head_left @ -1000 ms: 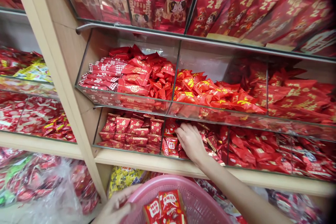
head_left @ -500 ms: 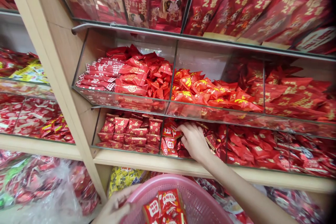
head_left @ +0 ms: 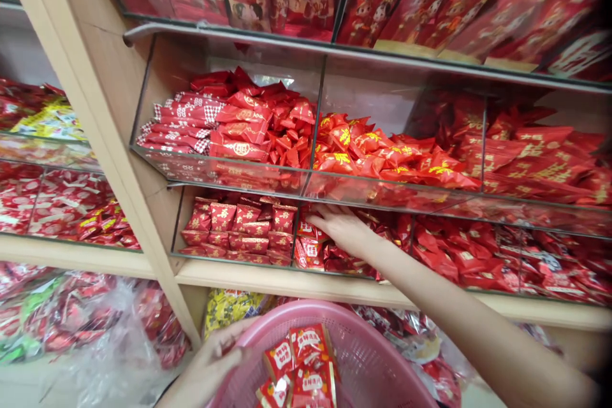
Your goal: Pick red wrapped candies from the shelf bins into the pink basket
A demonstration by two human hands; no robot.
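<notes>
The left hand [head_left: 217, 357] pinches the left rim of a pink basket [head_left: 382, 357] with red-and-gold packets [head_left: 312, 381] inside. Above the basket, the right hand [head_left: 342, 227] reaches among small red sachets [head_left: 310, 254] on a wooden shelf [head_left: 268, 277]; its fingertips are partly hidden, so whether they grip one cannot be told.

We are showing a bare right grip [head_left: 340, 227], a slender-fingered human hand, which is tapering into a slim wrist and a long bare forearm [head_left: 430, 296]. Our bare left grip [head_left: 213, 362] is showing similarly slim fingers, while a small dark edge [head_left: 166, 389] is appearing beside its wrist, too indistinct for naming.
</notes>
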